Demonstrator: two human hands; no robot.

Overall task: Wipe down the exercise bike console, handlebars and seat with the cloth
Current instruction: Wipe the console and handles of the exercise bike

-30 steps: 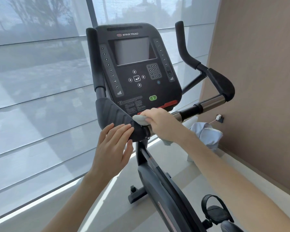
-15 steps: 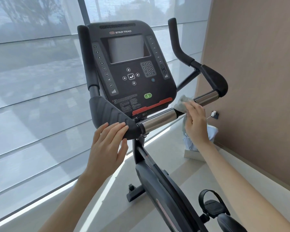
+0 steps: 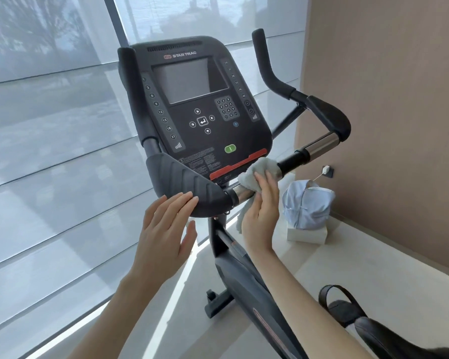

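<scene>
The right hand's [image 3: 261,213] fingers [image 3: 268,182] lie nearly straight on the grey cloth [image 3: 252,174], pressing it against the handlebar's [image 3: 319,145] cross tube just below the console [image 3: 200,99]; a loose end of the cloth hangs under the palm. The left hand [image 3: 163,229] is spread flat and holds nothing, its fingertips touching the lower edge of the black ribbed grip pad [image 3: 187,182] on the left. Further right, by the brown wall, a pale blue bag [image 3: 306,203] sits on a white box [image 3: 306,235] on the floor.
</scene>
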